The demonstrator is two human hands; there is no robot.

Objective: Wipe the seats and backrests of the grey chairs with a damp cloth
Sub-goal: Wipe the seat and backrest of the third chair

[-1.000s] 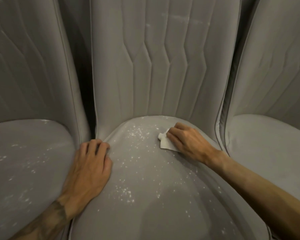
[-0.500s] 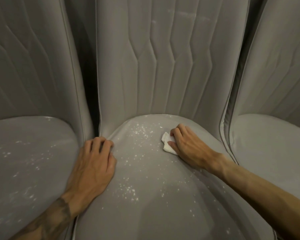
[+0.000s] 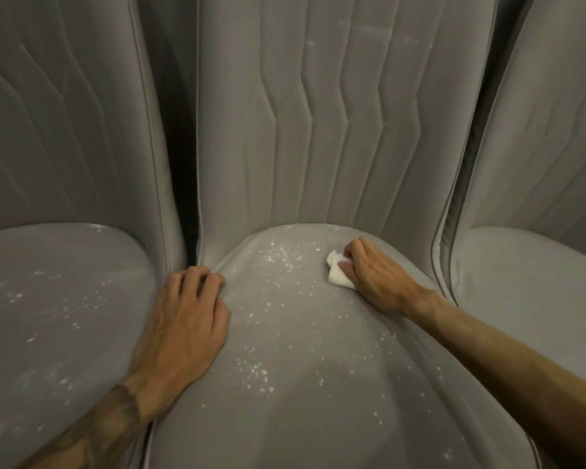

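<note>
Three grey chairs stand side by side, seen from above by the person bending over them. Two bare hands are at work on the middle chair [image 3: 318, 384], whose seat is scattered with white specks [image 3: 278, 258].

The right hand [image 3: 376, 282] reaches in from the lower right. Its thumb and curled fingers pinch one small white cloth [image 3: 337, 277] and press it against the seat. The cloth lies at the rear right of that seat, just in front of the stitched backrest [image 3: 251, 130], with a crumpled corner showing past the fingertips.

The left hand [image 3: 183, 326] rests palm down on the seat's left rear edge, beside the dark gap between the chairs. Its fingers are bent and grip nothing, and the tips press into the upholstery.

The left chair [image 3: 58, 299] also carries white specks across its seat. The right chair [image 3: 528, 286] shows a plain seat surface. All three backrests bear the same angled quilted seams. Faint pale smears mark the upper part of the middle backrest.

One dark tattoo [image 3: 112, 414] covers the left forearm near the wrist. It is too blurred to make out.
</note>
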